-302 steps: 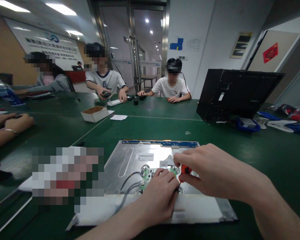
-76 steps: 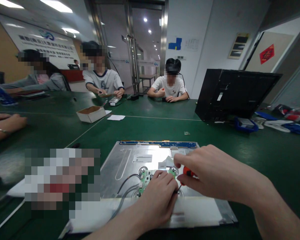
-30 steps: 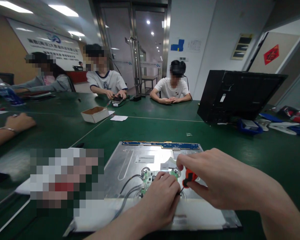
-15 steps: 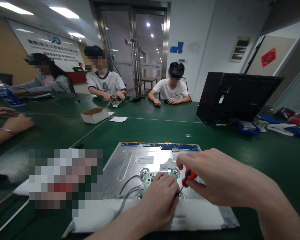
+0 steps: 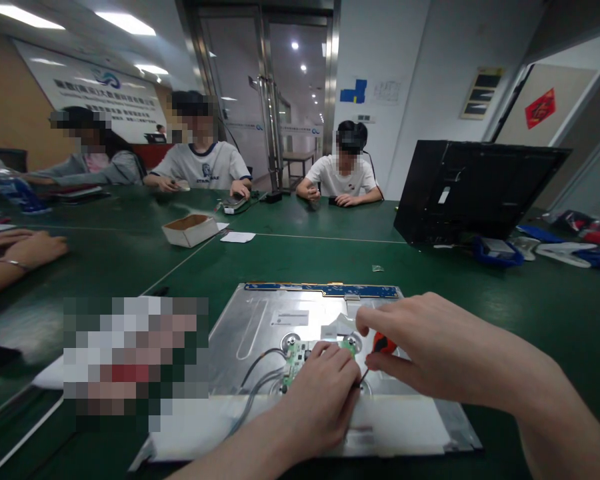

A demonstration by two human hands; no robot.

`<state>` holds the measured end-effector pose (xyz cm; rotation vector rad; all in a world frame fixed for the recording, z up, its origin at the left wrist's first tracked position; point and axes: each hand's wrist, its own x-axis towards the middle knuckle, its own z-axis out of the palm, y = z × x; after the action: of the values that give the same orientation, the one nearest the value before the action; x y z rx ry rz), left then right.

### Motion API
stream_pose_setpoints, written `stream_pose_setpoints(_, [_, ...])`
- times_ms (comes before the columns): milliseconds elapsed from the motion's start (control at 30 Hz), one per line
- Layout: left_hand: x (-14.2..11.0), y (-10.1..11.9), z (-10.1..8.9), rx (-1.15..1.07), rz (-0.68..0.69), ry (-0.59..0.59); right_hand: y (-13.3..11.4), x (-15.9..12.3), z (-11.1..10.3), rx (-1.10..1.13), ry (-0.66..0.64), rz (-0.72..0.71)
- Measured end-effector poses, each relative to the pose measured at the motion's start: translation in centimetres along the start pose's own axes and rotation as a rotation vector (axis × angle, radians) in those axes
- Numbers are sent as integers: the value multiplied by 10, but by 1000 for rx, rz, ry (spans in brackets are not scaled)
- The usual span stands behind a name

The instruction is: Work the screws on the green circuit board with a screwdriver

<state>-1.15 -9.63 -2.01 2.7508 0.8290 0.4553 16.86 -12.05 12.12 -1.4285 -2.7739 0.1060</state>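
Observation:
A flat silver display panel (image 5: 260,307) lies back side up on the table in front of me, a green circuit board (image 5: 294,355) mounted near its middle. My left hand (image 5: 325,383) rests over the board, fingers bent and close together; what its fingertips and thumb grip is hidden. Held in my right hand (image 5: 420,347) is a screwdriver (image 5: 383,343) with a red and black handle. Its shaft slants down to the board's right edge, beside my left fingers, and the tip is hidden. Grey and black cables (image 5: 254,393) run from the board's left side.
A blue circuit strip (image 5: 300,289) lines the panel's far edge. Beyond stand an open white box (image 5: 189,231) and a black monitor (image 5: 475,193). A pixelated object (image 5: 135,360) lies left. Another person's hands (image 5: 35,250) rest at far left; several people sit around the table.
My right hand and the screwdriver handle have shifted slightly; my left hand stays put. Across the table, one person's hand has moved left, away from a device.

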Motion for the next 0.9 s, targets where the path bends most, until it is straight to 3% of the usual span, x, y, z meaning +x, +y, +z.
stream_pose_setpoints(900, [0, 0, 2, -18, -9, 6, -4, 1, -2, 32, 5, -24])
